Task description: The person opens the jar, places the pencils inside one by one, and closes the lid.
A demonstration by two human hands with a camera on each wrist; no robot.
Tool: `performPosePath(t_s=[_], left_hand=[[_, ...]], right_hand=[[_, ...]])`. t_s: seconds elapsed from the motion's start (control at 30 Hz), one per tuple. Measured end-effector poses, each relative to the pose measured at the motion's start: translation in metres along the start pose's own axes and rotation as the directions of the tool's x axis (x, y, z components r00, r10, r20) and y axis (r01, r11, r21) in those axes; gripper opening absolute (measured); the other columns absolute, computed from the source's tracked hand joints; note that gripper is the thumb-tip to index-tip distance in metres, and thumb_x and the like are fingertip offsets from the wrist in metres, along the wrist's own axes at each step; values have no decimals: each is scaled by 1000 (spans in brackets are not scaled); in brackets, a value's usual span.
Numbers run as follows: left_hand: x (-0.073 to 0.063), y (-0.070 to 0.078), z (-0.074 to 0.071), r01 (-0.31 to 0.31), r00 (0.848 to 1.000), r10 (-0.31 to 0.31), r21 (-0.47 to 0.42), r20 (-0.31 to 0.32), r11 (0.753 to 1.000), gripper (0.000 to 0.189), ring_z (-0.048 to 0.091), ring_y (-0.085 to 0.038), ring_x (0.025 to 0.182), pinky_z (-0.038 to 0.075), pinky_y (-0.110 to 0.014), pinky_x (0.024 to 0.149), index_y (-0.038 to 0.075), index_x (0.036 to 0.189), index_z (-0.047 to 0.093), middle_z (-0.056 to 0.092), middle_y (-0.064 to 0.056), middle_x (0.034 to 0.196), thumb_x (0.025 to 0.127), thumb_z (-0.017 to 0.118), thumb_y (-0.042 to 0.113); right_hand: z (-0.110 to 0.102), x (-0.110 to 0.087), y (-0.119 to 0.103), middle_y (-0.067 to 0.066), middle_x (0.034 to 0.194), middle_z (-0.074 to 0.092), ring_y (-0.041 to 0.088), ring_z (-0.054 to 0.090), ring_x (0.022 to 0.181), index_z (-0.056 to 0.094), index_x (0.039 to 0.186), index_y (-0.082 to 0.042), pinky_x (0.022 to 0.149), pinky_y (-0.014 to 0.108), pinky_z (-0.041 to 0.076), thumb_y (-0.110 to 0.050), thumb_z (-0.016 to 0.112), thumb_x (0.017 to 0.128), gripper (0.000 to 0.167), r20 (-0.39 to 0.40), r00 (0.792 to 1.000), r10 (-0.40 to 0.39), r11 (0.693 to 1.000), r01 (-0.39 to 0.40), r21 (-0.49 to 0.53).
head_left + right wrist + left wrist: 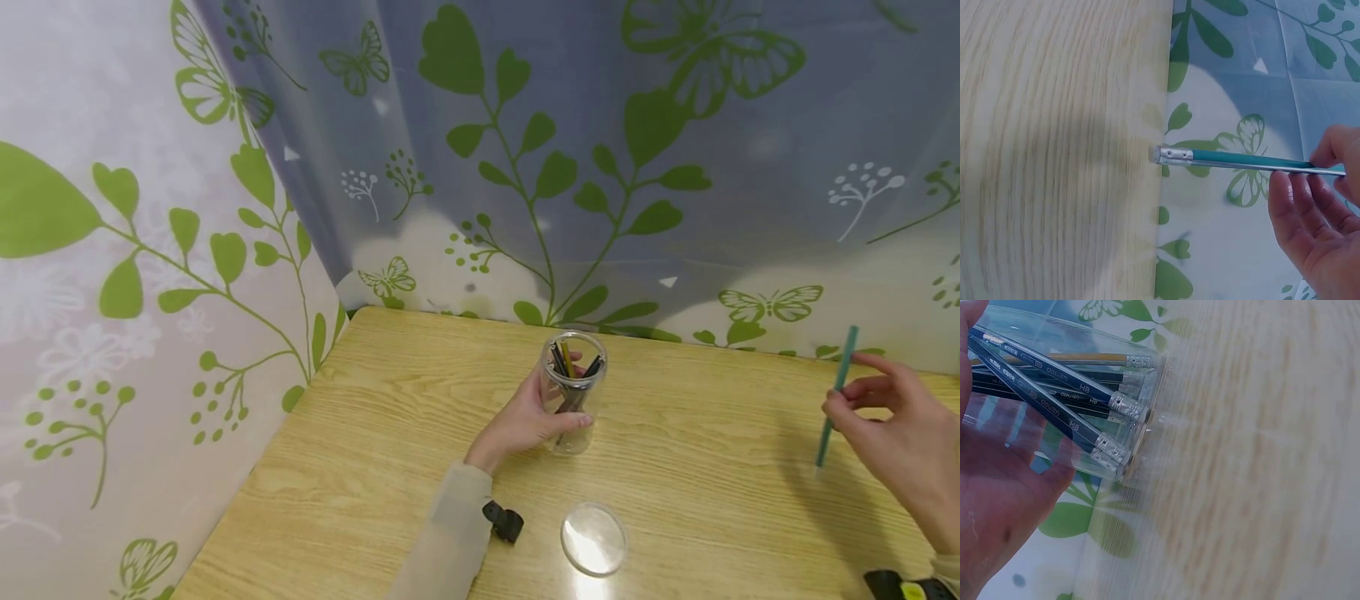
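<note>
My left hand (528, 412) grips a clear jar (573, 442), thumb across its near side. Several pencils (1041, 381) lean inside it, mostly dark with HB lettering and one yellowish, their metal-capped ends at the jar's bottom. At the right, my right hand (896, 417) pinches a teal pencil (843, 367) between thumb and fingers, well apart from the jar. The right wrist view shows this pencil's silver ferrule and pale eraser (1155, 154) pointing down toward the table. A round clear lid (593, 539) lies flat on the table, nearer to me than the jar.
The wood-grain table (337, 500) reaches a patterned curtain (487, 208) along its back edge. Another patterned sheet (150, 333) hangs along the left side. A black band (504, 522) sits on the left wrist.
</note>
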State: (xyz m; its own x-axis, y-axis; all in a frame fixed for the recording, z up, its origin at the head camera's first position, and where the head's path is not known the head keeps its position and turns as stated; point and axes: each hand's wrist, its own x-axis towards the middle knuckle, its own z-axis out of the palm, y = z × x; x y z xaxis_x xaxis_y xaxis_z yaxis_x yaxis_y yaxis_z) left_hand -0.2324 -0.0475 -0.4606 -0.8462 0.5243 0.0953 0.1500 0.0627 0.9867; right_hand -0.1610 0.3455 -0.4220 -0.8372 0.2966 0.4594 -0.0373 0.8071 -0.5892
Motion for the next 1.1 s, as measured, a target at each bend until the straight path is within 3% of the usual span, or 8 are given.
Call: performPosePath(t_s=[0.1,0.2,0.47,0.8,1.1], left_hand=[[0,0,0,-6,1000,6,0,-2,1000,85,44,-17,147,22,-58,125,35,154,36,57,6,149,87,81,9],[0,-1,1,-7,1000,7,4,-3,1000,85,44,-17,147,21,-58,125,37,153,37,57,6,148,87,81,9],[1,-2,0,-10,1000,10,-4,10,1000,83,44,-18,147,22,-58,125,37,153,36,56,4,150,88,80,10],[1,-2,-1,-11,1000,11,-16,13,1000,81,44,-19,147,25,-55,125,36,153,37,55,4,151,88,79,9],[1,-2,0,4,1000,-4,-13,8,1000,82,44,-17,147,24,-55,125,38,152,38,55,7,150,88,80,11]], right_hand=[[-1,-2,-5,-30,83,47,-31,35,68,53,140,2,53,1,35,4,65,88,53,-25,999,-36,999,37,30],[-1,-4,-9,-41,83,41,-30,39,69,54,140,1,55,-1,38,4,65,88,53,-35,998,-49,996,51,70],[1,-6,-24,-38,87,46,-27,45,73,56,140,-1,62,-4,39,5,65,88,53,-77,996,-42,989,52,135],[1,-3,-42,-37,91,47,-26,46,75,54,144,-6,69,-6,38,4,65,86,60,-123,989,-87,981,106,164],[1,4,-62,-36,91,51,-26,51,70,55,143,-6,67,-5,42,12,64,82,64,-181,964,-193,940,235,248]])
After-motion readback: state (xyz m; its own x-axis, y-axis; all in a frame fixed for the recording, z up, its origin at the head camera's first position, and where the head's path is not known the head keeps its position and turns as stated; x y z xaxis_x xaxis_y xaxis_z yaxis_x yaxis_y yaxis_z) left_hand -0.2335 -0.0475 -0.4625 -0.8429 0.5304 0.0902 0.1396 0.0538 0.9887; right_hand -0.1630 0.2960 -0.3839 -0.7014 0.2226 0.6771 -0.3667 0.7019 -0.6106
